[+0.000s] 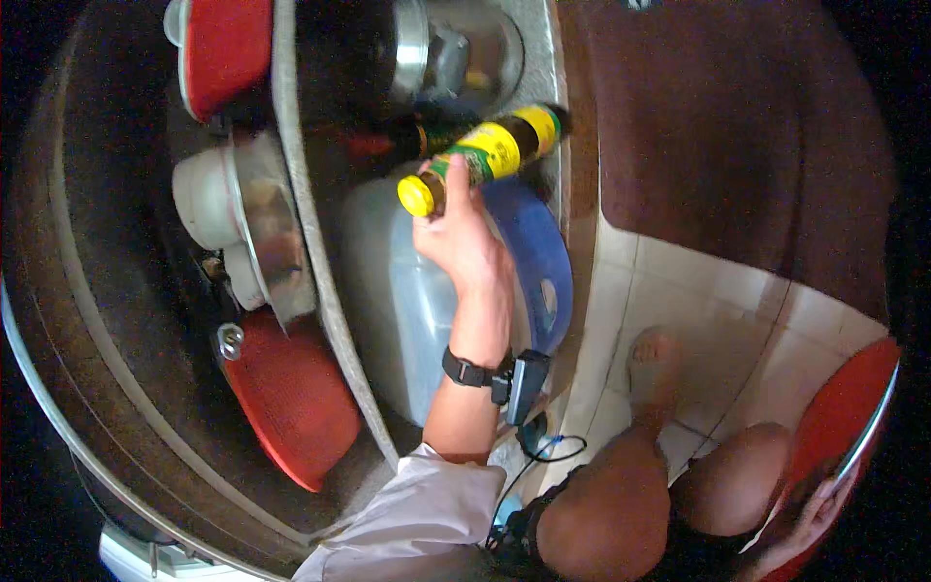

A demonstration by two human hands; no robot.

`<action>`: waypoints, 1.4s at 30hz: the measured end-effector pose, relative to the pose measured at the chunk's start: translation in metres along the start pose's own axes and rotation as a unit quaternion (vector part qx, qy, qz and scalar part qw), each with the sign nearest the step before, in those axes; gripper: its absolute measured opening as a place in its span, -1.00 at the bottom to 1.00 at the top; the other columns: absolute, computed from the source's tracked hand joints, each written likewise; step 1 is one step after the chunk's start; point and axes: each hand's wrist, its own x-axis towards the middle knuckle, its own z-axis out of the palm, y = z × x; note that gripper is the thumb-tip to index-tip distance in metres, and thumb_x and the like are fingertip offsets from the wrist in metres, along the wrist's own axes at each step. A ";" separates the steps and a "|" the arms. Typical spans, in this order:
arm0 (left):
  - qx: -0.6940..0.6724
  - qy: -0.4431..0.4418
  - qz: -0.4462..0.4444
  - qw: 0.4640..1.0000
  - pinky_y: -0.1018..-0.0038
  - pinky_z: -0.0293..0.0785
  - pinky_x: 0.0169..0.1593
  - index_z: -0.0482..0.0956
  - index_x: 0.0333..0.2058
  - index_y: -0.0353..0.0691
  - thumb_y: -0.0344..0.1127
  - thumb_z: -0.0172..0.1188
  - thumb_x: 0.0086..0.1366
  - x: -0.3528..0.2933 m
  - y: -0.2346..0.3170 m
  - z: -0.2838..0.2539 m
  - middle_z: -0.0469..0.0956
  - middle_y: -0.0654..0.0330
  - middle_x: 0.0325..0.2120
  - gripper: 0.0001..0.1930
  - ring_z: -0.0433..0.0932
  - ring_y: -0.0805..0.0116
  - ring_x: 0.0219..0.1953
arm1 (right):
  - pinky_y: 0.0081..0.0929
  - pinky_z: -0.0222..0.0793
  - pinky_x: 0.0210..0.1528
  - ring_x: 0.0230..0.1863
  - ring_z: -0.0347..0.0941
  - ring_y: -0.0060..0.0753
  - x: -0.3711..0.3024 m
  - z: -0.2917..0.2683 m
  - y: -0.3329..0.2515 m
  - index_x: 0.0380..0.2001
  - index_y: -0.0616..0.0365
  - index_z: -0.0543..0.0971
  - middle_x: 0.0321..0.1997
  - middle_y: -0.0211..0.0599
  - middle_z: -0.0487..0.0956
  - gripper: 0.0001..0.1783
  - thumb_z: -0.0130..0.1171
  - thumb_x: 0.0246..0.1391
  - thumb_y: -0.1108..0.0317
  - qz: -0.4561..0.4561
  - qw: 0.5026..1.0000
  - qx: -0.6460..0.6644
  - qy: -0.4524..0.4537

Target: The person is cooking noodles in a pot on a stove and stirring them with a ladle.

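By the left hand (461, 238), a yellow-capped bottle (501, 145) is gripped between a jar (495, 58) of blurred contents and a blue-edged container (407, 291). Whether the right hand (819, 509) is closed cannot be told.

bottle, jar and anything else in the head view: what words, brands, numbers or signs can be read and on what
Bottle in the left hand: label marks too small and blurred to read
Jar: no readable text
Elsewhere: none readable
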 end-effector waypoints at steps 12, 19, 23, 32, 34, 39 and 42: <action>-0.029 0.096 0.004 0.995 0.44 0.56 -0.07 0.55 -0.06 -0.27 -0.53 0.37 0.21 0.028 -0.016 -0.008 0.60 0.21 -0.19 -0.68 0.59 0.38 -0.19 | -0.25 0.33 0.09 0.04 0.47 -0.20 -0.019 0.043 -0.070 0.20 0.28 0.47 0.10 -0.02 0.55 -0.37 0.26 0.23 0.04 0.039 0.995 -0.012 -0.091; -0.044 0.101 -0.024 0.994 0.35 0.53 0.02 0.54 -0.07 -0.38 -0.50 0.33 0.27 0.035 -0.013 0.010 0.59 0.16 -0.11 -0.73 0.58 0.37 -0.13 | -0.69 0.03 -0.32 -0.37 0.17 -0.74 0.003 -0.015 0.033 0.39 0.22 0.26 -0.22 -0.54 0.41 -0.41 0.02 0.39 0.24 0.041 0.995 0.021 -0.085; 0.000 0.135 -0.073 0.988 0.32 0.53 0.02 0.48 -0.01 -0.39 -0.43 0.25 0.36 0.044 -0.004 0.011 0.57 0.13 -0.08 -0.71 0.58 0.34 -0.10 | -0.77 -0.10 -0.47 -0.47 0.10 -0.83 -0.010 0.015 0.022 0.41 0.20 0.22 -0.33 -0.62 0.37 -0.39 0.07 0.36 0.33 0.065 0.994 0.078 -0.032; 0.069 0.090 -0.131 0.985 0.43 0.33 -0.13 0.54 -0.03 -0.15 -0.29 0.22 0.38 0.068 -0.009 -0.003 0.56 0.32 -0.18 -0.78 0.48 0.50 -0.16 | -0.80 0.01 -0.39 -0.40 0.20 -0.80 -0.017 0.003 0.013 0.40 0.23 0.24 -0.14 -0.55 0.45 -0.38 0.07 0.35 0.29 0.128 0.985 0.086 -0.072; 0.063 0.090 -0.135 0.985 0.41 0.33 -0.10 0.54 -0.04 -0.15 -0.31 0.22 0.37 0.060 -0.008 0.001 0.55 0.32 -0.20 -0.78 0.48 0.49 -0.16 | -0.78 0.00 -0.40 -0.41 0.20 -0.79 -0.015 0.006 0.007 0.39 0.25 0.24 -0.16 -0.55 0.45 -0.39 0.07 0.35 0.29 0.097 0.990 0.086 -0.059; 0.036 0.067 -0.140 0.987 0.32 0.34 0.18 0.49 0.00 -0.37 -0.46 0.21 0.29 0.040 -0.011 0.002 0.56 0.16 -0.03 -0.69 0.48 0.29 0.13 | -0.74 0.03 -0.42 -0.41 0.20 -0.76 -0.010 0.022 0.003 0.38 0.30 0.24 -0.15 -0.49 0.46 -0.38 0.08 0.35 0.28 0.056 0.994 0.098 -0.010; -0.016 -0.002 -0.122 0.992 0.46 0.37 0.10 0.50 -0.06 -0.24 -0.46 0.23 0.27 -0.009 0.011 -0.011 0.54 0.19 -0.07 -0.74 0.48 0.40 0.01 | -0.70 0.17 -0.34 -0.30 0.30 -0.68 -0.006 -0.009 0.014 0.37 0.33 0.24 -0.03 -0.34 0.49 -0.38 0.09 0.35 0.29 0.087 0.991 0.080 -0.059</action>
